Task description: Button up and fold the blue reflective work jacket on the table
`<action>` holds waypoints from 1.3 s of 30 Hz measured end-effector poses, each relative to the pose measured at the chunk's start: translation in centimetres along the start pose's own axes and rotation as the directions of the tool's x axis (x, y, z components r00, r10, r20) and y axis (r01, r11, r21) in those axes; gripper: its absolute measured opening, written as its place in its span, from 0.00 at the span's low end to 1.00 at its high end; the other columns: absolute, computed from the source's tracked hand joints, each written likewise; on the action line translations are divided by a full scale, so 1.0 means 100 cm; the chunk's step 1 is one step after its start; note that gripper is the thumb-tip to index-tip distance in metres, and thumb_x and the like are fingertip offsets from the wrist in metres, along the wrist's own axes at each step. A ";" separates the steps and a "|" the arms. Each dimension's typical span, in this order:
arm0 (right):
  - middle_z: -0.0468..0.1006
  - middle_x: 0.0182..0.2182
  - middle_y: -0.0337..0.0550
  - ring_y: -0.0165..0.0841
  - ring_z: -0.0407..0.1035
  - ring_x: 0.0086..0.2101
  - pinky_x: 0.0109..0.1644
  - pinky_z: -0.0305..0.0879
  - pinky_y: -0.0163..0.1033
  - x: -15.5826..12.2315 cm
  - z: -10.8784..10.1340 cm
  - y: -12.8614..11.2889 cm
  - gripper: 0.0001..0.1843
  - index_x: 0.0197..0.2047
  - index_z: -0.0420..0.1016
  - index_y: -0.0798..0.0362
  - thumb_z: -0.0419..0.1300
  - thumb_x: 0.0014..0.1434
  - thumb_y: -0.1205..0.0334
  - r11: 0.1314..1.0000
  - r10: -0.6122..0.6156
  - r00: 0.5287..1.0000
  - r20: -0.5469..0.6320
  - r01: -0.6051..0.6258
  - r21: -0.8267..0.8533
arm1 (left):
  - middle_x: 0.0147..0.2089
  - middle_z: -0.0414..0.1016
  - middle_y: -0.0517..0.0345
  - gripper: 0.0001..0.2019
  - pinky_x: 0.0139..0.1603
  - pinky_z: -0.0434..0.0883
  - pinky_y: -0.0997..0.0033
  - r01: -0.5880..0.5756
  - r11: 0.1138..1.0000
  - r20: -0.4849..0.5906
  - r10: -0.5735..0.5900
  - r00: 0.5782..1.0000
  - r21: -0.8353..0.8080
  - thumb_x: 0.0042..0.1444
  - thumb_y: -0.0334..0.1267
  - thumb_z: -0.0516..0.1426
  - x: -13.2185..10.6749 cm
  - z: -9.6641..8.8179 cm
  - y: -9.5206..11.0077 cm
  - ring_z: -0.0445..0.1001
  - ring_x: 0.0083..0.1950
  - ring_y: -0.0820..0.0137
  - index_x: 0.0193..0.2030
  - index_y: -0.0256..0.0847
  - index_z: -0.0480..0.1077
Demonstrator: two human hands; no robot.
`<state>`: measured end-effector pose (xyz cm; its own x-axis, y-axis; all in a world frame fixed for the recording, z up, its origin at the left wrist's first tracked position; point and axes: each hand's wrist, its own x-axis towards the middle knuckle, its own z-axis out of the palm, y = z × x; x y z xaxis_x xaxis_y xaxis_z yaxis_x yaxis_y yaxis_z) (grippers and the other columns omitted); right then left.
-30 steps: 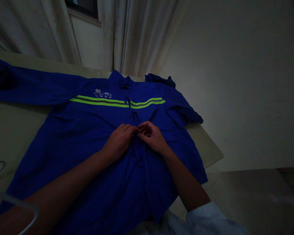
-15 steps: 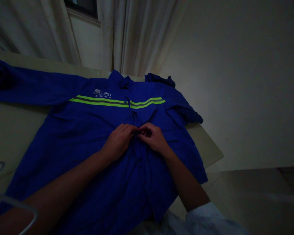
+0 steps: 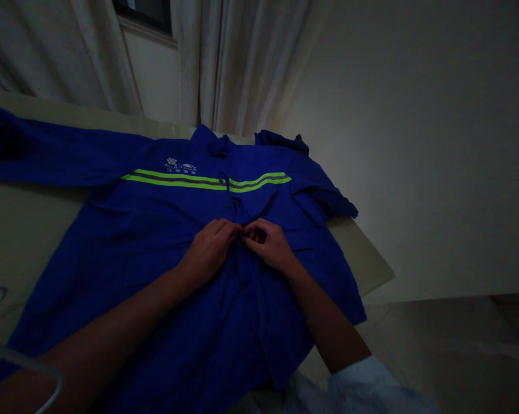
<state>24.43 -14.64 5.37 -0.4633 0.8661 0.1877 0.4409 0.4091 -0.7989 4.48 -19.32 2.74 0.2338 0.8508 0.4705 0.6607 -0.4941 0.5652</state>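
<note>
A blue work shirt (image 3: 138,230) with two yellow-green stripes across the chest lies face up on a pale table (image 3: 18,230). Its left sleeve stretches out to the far left. My left hand (image 3: 210,248) and my right hand (image 3: 268,244) meet at the shirt's front placket, just below the stripes. Both hands have their fingers curled and pinched on the cloth edges at the middle seam. The fingertips touch each other there, and what lies between them is too dark to make out.
Pale curtains (image 3: 242,63) hang behind the table, with a window edge (image 3: 145,14) at the top. The table's right corner (image 3: 380,273) ends beside a bare floor (image 3: 458,339). A thin wire hanger (image 3: 22,368) shows at the lower left.
Both hands stay at the placket; they have slid slightly toward me along the seam, and the fingers have shifted a little.
</note>
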 end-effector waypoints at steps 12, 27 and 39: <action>0.75 0.31 0.38 0.30 0.66 0.29 0.33 0.62 0.35 -0.001 -0.003 -0.009 0.04 0.38 0.81 0.51 0.66 0.62 0.60 1.000 -0.006 1.000 0.004 0.006 0.023 | 0.48 0.78 0.50 0.10 0.53 0.75 0.59 -0.099 0.979 0.064 0.089 0.994 0.176 0.70 0.25 0.50 -0.002 0.000 -0.001 0.76 0.50 0.60 0.48 0.40 0.71; 0.68 0.24 0.33 0.29 0.61 0.26 0.30 0.56 0.35 0.004 0.003 -0.002 0.08 0.36 0.79 0.51 0.67 0.57 0.56 0.957 0.172 0.984 0.039 -0.176 0.230 | 0.52 0.82 0.48 0.11 0.44 0.74 0.56 -0.308 0.835 0.127 0.282 0.951 0.455 0.67 0.25 0.53 0.000 -0.014 0.005 0.77 0.45 0.57 0.45 0.40 0.76; 0.70 0.25 0.34 0.29 0.61 0.26 0.30 0.56 0.35 0.004 0.005 -0.002 0.09 0.35 0.78 0.52 0.67 0.57 0.55 0.968 0.145 0.988 0.044 -0.151 0.200 | 0.44 0.82 0.49 0.12 0.43 0.73 0.59 -0.324 0.858 0.096 0.312 0.945 0.398 0.71 0.28 0.52 0.000 -0.013 0.004 0.77 0.44 0.59 0.43 0.39 0.77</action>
<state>23.77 -14.51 5.28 -0.4282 0.9026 0.0446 0.3433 0.2081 -0.9159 3.83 -19.74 3.82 0.4956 0.6670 0.5564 0.7754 -0.6283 0.0626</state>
